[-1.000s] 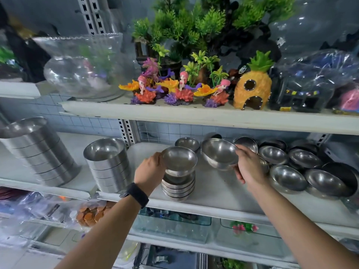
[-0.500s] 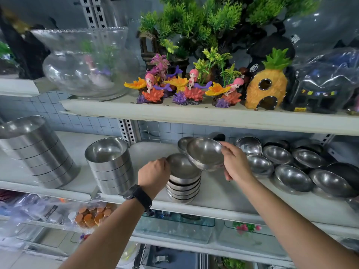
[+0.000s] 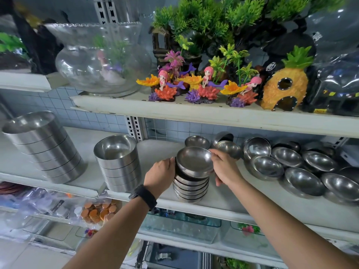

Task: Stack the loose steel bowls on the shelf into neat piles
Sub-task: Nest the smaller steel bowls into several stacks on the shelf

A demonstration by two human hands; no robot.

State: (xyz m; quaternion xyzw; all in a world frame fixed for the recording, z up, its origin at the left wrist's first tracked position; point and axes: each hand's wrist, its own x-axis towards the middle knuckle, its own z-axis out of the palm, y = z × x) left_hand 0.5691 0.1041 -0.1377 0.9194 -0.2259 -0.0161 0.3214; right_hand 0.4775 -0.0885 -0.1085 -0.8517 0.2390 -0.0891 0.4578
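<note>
Steel bowl (tilted) in right hand, left hand holds pile

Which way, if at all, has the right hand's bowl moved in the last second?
Yes. The bowl went left: it was right of the pile, and now rests tilted on top of it, the right hand holding its rim.

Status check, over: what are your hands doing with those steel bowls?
Right hand pinches top bowl by the rim, tilted on the pile, not yet seated. Left hand grips the pile's side. Loose bowls lie right of it, none in the way.
</note>
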